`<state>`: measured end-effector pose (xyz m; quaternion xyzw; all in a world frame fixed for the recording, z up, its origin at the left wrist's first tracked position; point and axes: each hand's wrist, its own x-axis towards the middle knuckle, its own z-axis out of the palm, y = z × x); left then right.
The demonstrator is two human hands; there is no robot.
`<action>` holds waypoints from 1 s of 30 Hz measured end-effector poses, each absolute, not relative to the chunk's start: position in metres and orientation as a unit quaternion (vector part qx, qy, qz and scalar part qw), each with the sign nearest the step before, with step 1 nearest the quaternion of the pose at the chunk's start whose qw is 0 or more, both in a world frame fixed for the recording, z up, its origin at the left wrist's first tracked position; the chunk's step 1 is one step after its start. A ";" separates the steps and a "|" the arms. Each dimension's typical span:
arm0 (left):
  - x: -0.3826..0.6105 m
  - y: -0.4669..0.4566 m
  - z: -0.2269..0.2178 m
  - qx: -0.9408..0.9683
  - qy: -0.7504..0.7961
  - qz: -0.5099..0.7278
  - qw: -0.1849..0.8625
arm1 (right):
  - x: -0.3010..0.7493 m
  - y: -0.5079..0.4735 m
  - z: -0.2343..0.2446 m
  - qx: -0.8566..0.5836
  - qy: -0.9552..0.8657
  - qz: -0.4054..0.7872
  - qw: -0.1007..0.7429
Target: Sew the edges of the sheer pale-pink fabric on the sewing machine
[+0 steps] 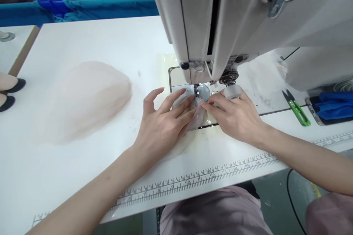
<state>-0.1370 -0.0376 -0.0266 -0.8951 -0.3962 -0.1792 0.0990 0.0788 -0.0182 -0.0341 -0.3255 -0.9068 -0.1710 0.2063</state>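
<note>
My left hand (pixel 162 125) lies flat, fingers stretched out, pressing a thin pale pink sheer fabric piece (pixel 193 119) onto the sewing machine bed. My right hand (pixel 234 115) rests on the same fabric from the right, fingertips pinching its edge just in front of the needle and presser foot (pixel 196 93). The fingertips of both hands nearly meet below the needle. The white sewing machine head (pixel 220 18) hangs over both hands. Much of the fabric is hidden under my left palm.
A heap of the same pale pink sheer fabric (pixel 85 99) lies on the white table (pixel 82 44) to the left. Green thread snips (pixel 298 108) and a blue cloth (pixel 335 104) sit at the right. A printed ruler (pixel 198 178) runs along the table's front edge.
</note>
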 end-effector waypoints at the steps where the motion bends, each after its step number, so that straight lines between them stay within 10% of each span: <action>1: -0.137 -0.037 -0.026 -0.895 -0.397 -0.180 0.095 | 0.079 -0.018 -0.034 -0.325 -0.906 -0.171 0.210; 30: -0.141 -0.040 -0.022 -0.908 -0.356 -0.155 0.159 | 0.078 -0.021 -0.035 -0.313 -0.907 -0.161 0.232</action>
